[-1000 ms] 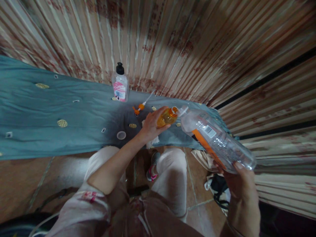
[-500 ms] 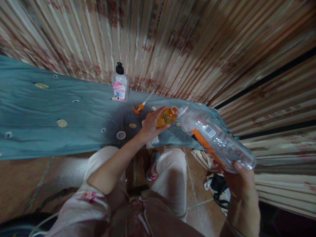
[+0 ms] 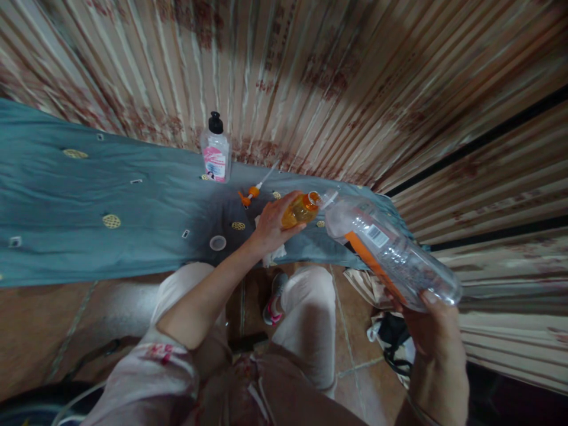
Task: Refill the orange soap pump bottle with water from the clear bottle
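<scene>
Left hand (image 3: 271, 226) grips small rounded amber plastic bottle (image 3: 298, 214) | right hand (image 3: 428, 322) clamps large clear orange-labelled plastic bottle (image 3: 394, 254) near its base, apparently so both mouths align

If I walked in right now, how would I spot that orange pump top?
Find the blue-green cloth along the pleated curtain. On it, between the black-topped bottle and the person's left hand, lies the orange pump top. Unlike the amber bottle in that hand, it has a thin, pale tube.
</scene>
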A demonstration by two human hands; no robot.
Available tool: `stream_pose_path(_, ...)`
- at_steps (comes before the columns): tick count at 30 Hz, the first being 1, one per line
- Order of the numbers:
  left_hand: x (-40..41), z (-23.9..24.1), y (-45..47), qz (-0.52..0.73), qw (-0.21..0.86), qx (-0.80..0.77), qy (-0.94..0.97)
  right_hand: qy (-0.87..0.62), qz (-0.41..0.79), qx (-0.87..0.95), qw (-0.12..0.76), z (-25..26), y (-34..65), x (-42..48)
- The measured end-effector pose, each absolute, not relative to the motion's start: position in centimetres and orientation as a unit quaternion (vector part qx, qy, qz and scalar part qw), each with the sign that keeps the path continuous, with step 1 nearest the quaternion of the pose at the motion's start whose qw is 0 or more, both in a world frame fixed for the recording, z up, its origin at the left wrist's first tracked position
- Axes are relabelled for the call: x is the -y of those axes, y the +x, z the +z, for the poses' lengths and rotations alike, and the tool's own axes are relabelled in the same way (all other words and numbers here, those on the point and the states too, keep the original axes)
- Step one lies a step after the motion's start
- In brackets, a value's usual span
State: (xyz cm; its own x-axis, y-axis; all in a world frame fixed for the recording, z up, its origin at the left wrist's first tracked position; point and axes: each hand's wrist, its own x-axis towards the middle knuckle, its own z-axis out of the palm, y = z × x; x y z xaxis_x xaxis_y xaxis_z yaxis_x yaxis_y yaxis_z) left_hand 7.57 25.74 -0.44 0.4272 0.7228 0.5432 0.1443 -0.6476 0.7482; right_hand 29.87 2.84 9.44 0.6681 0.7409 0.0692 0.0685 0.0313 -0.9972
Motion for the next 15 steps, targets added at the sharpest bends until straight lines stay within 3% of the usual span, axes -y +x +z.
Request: stream_pose_path(15,-25.86,-0.64,7.61,0.465,0.313,-0.275,0.781,-0.643,0.262,0.286,0.66,9.69,29.57,-2.98)
